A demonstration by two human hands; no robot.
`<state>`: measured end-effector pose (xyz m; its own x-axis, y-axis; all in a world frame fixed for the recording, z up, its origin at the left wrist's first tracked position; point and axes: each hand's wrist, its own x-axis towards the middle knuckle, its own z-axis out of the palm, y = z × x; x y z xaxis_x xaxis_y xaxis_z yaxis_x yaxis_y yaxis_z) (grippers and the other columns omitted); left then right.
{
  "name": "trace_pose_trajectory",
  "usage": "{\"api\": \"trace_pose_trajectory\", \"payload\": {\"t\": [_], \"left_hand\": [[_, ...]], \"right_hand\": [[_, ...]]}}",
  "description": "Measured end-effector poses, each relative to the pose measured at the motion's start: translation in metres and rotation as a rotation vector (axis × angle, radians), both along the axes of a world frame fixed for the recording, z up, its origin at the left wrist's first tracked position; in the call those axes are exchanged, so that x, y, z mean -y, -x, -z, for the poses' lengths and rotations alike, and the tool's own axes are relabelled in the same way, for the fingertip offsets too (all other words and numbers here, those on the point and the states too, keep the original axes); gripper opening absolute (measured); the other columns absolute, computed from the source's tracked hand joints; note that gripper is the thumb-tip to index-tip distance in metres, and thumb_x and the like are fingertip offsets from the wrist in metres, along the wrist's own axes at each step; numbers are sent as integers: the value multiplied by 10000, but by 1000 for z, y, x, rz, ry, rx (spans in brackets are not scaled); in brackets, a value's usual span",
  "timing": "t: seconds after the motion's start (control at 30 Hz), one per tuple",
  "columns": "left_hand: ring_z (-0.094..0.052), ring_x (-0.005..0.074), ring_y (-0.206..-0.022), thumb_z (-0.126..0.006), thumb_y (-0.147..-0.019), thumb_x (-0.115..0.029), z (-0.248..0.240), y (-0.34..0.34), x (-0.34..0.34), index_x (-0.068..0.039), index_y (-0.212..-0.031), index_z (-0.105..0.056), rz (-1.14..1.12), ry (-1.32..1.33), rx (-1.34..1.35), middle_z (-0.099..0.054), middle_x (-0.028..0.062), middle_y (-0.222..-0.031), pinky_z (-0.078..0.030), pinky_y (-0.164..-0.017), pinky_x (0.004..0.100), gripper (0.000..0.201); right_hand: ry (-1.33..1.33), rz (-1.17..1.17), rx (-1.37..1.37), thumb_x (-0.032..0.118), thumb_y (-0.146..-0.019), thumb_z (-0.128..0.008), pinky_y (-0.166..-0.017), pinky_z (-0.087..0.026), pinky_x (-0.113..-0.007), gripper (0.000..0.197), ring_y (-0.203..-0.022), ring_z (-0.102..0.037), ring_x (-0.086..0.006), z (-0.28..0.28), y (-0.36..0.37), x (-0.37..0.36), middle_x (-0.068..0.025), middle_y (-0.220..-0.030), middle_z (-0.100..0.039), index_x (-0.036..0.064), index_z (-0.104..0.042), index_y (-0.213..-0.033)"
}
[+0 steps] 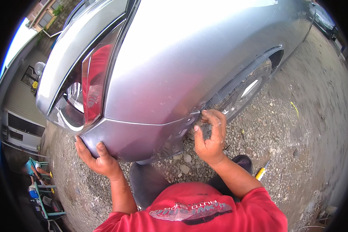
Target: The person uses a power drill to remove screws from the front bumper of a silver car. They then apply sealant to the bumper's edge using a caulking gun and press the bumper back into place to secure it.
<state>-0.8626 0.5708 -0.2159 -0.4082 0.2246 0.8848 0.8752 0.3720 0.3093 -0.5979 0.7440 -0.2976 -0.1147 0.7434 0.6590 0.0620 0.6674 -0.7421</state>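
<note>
A silver-grey car's front bumper (135, 141) meets the fender (162, 77) along a thin seam below the headlight (91, 87). Around the bumper's front corner, my left hand (100, 162) is cupped, its fingers against the front face and its thumb on the painted side. My right hand (212, 139) is raised beside the wheel arch; its bent fingertips are at the rear end of the seam. Its thumb stands apart from the fingers, and nothing shows between them. The bumper's rear edge near that hand is dark and partly shaded.
Behind my right hand is the front wheel (245, 92). Gravel (274, 127) covers the ground under my legs. A yellow tube with a pointed tip (262, 172) lies by my right foot (243, 163). Far left, a person (33, 168) is at a green bench (42, 199).
</note>
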Motion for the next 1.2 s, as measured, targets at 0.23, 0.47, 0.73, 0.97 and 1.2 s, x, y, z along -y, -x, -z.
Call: {"api": "trace_pose_trajectory", "payload": {"t": [0.23, 0.47, 0.73, 0.97, 1.2], "left_hand": [[-546, 350, -1393, -656, -1074, -450, -2, -1, 1, 9, -1558, -541, -4, 21, -13, -578, 212, -1535, -376, -1207, 477, 677], [-541, 355, -1397, -677, -1065, -430, 0, -1, -1, -2, -1554, -552, 5, 1, -11, -581, 214, -1527, -378, -1204, 481, 661], [-484, 419, -1449, -737, -974, -606, 0, 0, -3, -7, -1546, -565, 41, -55, 70, -531, 279, -1540, -365, -1213, 534, 846], [-569, 350, -1351, -699, -1052, -464, -1, -1, -4, 11, -1534, -568, 23, -29, 0, -601, 225, -1478, -415, -1173, 481, 689], [-593, 347, -1323, -704, -1046, -490, 0, 4, -3, 34, -1510, -584, 49, -50, 9, -615, 226, -1449, -438, -1156, 473, 710]], "right_hand": [[-113, 52, 201, 9, -813, -751, -986, -532, -476, 492, -1130, -598, -387, -15, -1, 10, -230, -1323, -577, -28, -672, -1297], [13, 26, 97, 41, -819, -752, -1046, -511, -512, 583, -1243, -586, -447, -14, 3, 15, -266, -1389, -557, -34, -596, -1375], [-102, 108, 245, 36, -830, -754, -1027, -518, -489, 633, -1233, -584, -425, -16, -2, 18, -251, -1327, -571, -45, -594, -1437], [-68, 84, 165, 33, -893, -706, -940, -562, -451, 554, -1112, -651, -409, -10, -3, 16, -238, -1251, -610, -52, -622, -1435], [112, -37, 157, 6, -929, -668, -892, -555, -413, 635, -976, -662, -363, -6, -4, 28, -195, -1140, -645, -33, -535, -1549]]}}
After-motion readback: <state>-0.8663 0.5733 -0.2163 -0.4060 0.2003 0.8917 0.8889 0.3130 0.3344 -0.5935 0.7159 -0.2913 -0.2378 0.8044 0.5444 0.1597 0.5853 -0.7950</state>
